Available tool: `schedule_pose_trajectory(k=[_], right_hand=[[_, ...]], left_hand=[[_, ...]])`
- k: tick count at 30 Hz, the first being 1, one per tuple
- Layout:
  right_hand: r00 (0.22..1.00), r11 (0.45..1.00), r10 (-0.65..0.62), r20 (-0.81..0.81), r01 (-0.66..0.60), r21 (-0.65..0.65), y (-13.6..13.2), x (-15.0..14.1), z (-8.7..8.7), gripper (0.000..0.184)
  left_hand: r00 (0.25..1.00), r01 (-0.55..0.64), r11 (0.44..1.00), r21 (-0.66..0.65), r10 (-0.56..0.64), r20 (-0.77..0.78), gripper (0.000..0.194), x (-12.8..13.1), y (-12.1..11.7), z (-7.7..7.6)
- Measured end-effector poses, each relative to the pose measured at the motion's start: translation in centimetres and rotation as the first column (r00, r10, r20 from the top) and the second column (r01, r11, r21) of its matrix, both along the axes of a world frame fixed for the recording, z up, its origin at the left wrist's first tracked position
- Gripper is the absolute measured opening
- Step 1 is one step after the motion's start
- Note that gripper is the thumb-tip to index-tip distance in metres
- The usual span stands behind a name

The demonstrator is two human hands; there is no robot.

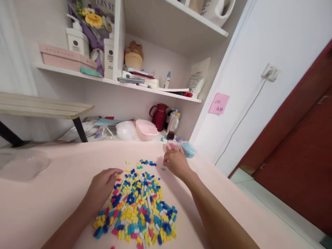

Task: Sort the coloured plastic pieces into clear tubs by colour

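A spread heap of small toy building bricks (137,207) in yellow, blue, teal, pink and white lies on the pink table cover. My left hand (102,185) is at the upper left edge of the heap, its thumb and fingers close together; anything between them is too small to make out. Farther back, my right hand (177,162) reaches over a clear tub (171,144) with pink pieces in it. Its fingers curl down and hide what they hold, if anything. Beside that hand stands a second clear tub (188,149) holding light-blue bricks.
A few loose bricks (147,162) lie beyond the heap. At the back stand a pink container (146,129), a red jug (160,117) and a bottle of dark liquid (173,127). A clear plastic bag (24,166) lies left, near a small wooden stand (44,105). Shelves (155,91) hang above.
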State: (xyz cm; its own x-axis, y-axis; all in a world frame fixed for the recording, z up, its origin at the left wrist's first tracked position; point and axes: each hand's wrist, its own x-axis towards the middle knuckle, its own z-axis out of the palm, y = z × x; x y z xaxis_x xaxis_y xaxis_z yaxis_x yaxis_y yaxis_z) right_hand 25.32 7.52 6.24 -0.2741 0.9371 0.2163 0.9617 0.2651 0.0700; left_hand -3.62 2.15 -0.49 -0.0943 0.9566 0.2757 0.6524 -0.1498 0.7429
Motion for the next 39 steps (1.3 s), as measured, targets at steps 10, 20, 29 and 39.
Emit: schedule_pose_trajectory(k=[10,20,29,39], right_hand=[[0.986,0.992,0.128,0.104,-0.126,-0.022,-0.4,-1.9,-1.5,0.018],[0.986,0.977,-0.160,-0.042,0.164,0.133,-1.8,2.9,4.3,0.016],[0.992,0.982,-0.056,0.116,0.033,0.188,-1.0,0.8,-0.3,0.024],[0.959,0.957,-0.081,0.273,-0.002,0.289,-0.3,-0.5,-4.6,0.028]], left_hand=[[1.000,0.012,1.000,0.007,-0.012,-0.009,0.040,-0.2,0.4,-0.5],[1.000,0.001,1.000,0.019,-0.001,0.012,0.037,-0.2,0.4,-0.2],[1.000,-0.006,1.000,-0.003,0.006,0.014,0.037,-0.1,0.2,0.0],[1.000,0.012,1.000,0.012,-0.012,-0.011,0.041,0.2,-0.3,0.0]])
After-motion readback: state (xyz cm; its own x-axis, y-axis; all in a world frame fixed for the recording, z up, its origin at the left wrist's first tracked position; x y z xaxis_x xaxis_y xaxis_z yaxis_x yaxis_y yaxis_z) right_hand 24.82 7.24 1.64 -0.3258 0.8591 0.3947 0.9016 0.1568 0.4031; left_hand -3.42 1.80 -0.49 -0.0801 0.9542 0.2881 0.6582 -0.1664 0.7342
